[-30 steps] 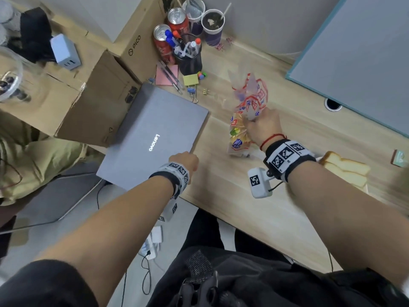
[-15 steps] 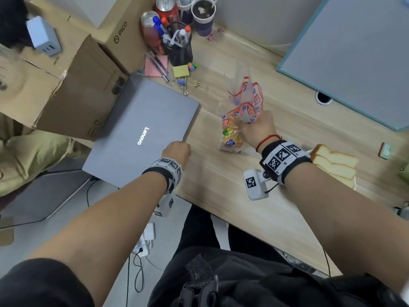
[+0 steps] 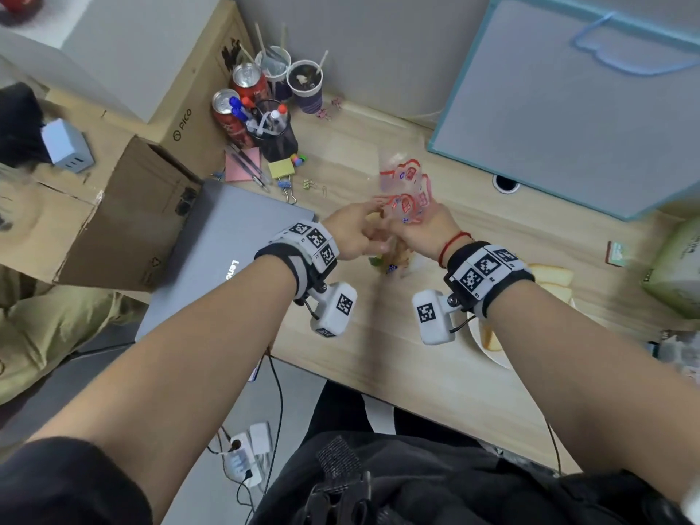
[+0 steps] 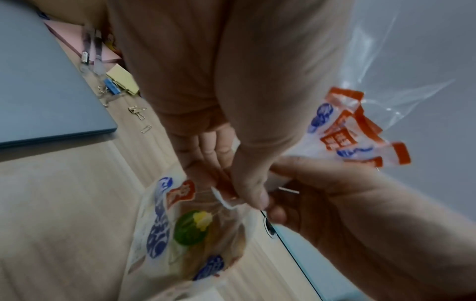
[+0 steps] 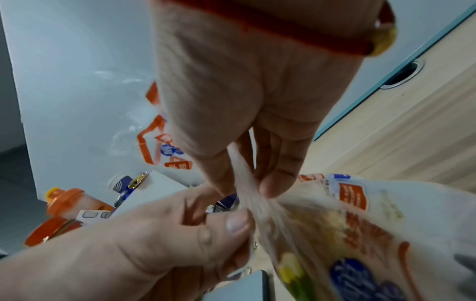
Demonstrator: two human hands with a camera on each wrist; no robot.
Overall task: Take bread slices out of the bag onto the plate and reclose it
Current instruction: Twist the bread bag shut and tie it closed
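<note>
The bread bag point(image 3: 403, 191), clear plastic with red and blue print, stands on the wooden desk with its top flaring upward. My right hand point(image 3: 401, 236) grips the gathered, twisted neck point(image 5: 247, 183). My left hand point(image 3: 369, 238) meets it from the left and pinches the same neck between thumb and fingers point(image 4: 242, 195). The bag's body with the remaining bread point(image 4: 185, 230) hangs under both hands. Bread slices point(image 3: 553, 276) lie on the white plate point(image 3: 492, 354) at the right, partly hidden by my right forearm.
A closed grey laptop point(image 3: 227, 240) lies left of the bag, with a cardboard box point(image 3: 125, 206) beyond it. A pen holder point(image 3: 274, 134), cans point(image 3: 227, 115), cups and binder clips point(image 3: 286, 183) crowd the back. A blue-edged board point(image 3: 568, 100) stands back right, a green packet point(image 3: 678, 274) far right.
My left hand has come up from the desk's front edge by the laptop to the bag's neck. The right hand kept its hold on the bag.
</note>
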